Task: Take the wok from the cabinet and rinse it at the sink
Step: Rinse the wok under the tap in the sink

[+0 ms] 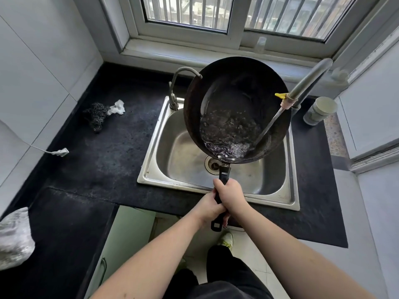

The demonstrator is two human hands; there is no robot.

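i held the wok [236,108] over the sink [164,152] with both hands on its handle [223,175]. my right hand [230,196] was the farther one, fingers curled round the black handle just near of the wok's rim; my left hand [208,207] gripped it right behind, touching the right hand, so both grips were clamped on the handle. the handle's end loop [216,225] stuck out near of my hands, past the sink's near edge.

the wok was tilted, its near rim lowest, above the drain [212,166]. water [228,134] pooled and churned in that low near part of the bowl. a thin stream ran down from the right into the wok, coming off a pipe [308,79] with a yellow tap lever [280,95]. a second faucet [174,89] stood at the sink's far left corner, its spout reaching behind the wok's rim.

on the dark surface [121,147] left of the sink lay a steel scourer [96,115] with a white rag [117,107] just beside it. a white plug [60,152] on a cord lay nearer, by the left wall. a pale jar [320,111] stood right of the sink. a window [216,16] ran along the far wall.
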